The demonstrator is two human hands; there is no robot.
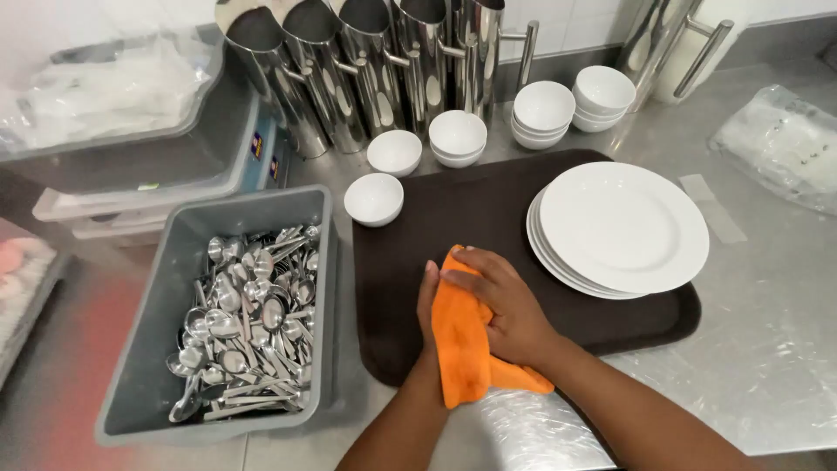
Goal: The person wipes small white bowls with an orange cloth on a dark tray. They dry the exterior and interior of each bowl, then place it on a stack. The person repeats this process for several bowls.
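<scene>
An orange cloth is pressed between both my hands over the near edge of a dark brown tray. My right hand lies on top of the cloth and grips it. My left hand is mostly hidden under the cloth, with only its fingers and edge showing. Whether anything is wrapped inside the cloth cannot be seen. A stack of white plates rests on the right part of the tray.
A grey tub of several steel spoons stands left of the tray. White bowls curve along the tray's far edge. Steel jugs line the back. Plastic bins sit far left, a plastic bag far right.
</scene>
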